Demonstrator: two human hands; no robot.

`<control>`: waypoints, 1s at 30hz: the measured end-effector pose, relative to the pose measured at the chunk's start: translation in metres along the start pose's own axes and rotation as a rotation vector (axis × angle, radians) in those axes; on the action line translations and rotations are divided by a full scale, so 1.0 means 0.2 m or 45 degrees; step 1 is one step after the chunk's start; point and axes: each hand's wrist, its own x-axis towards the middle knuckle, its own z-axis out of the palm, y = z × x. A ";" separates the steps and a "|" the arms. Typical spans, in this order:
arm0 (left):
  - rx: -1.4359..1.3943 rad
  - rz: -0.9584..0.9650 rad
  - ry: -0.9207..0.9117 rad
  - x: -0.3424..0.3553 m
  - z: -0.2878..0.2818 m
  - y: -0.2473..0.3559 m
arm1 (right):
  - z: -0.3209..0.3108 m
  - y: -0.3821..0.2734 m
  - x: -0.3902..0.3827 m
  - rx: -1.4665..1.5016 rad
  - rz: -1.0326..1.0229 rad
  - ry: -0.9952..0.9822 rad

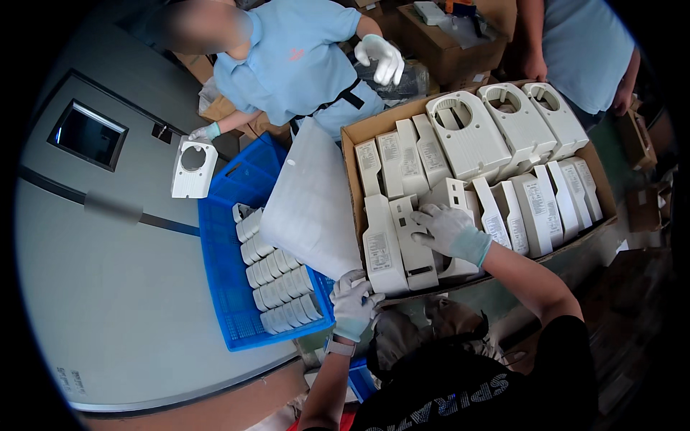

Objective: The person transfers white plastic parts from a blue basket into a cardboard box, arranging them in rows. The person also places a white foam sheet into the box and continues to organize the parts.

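Note:
My right hand [451,231], in a white glove with a pale green cuff, lies with its fingers spread across white plastic housings in a cardboard box. Its fingertips touch a slotted housing [412,248]; the thumb is hidden. My left hand [353,302], gloved as well, is closed at the box's near left corner, beside the lower end of a white foam sheet [305,205]. What its fingers hold, if anything, cannot be made out. Labelled housings [383,248] stand upright in rows within the cardboard box [350,154]. Larger housings with round openings [467,136] fill its far side.
A blue plastic crate [219,266] with rows of small white parts [284,287] stands left of the box. Across from me, a person in light blue [295,61] holds a white housing [194,172]. Another person [586,54] stands far right. A grey door [108,266] is at left.

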 end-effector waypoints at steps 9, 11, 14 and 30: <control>0.133 0.105 -0.136 0.33 -0.07 0.08 | 0.26 -0.02 -0.13 0.078 -0.439 0.042; 0.209 0.202 -0.050 0.37 -0.01 0.04 | 0.18 -0.04 -0.08 0.379 -0.416 0.342; 0.379 0.426 -0.017 0.40 0.22 0.00 | 0.20 0.20 -0.10 0.675 0.480 0.673; 0.346 0.854 -1.020 0.98 0.29 0.13 | 0.05 0.07 0.20 0.130 0.639 0.305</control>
